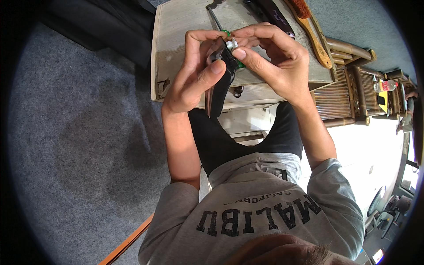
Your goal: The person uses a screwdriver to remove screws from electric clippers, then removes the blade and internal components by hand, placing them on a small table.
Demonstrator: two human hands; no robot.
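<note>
Head (282, 251) closest to the lens, then two hands working a black part over the worktop (176, 48).
Only the head view to go on: the black part (218, 95) is up off the worktop at its near edge, tilted, with the left hand (194, 73) closed round its upper end, thumb on the near face. Right hand (276, 57) has thumb and forefinger nearly together at the small white bit (231, 44) up top, other fingers curled; can't tell if it's really pinched. Screwdriver (215, 20) sits just behind, brush (316, 39) off right. My guess: light, stiff plastic, kinda slippery where it's shiny, so I'd hold it by the long edges. White bit looks fragile, fingertips only imo.
</note>
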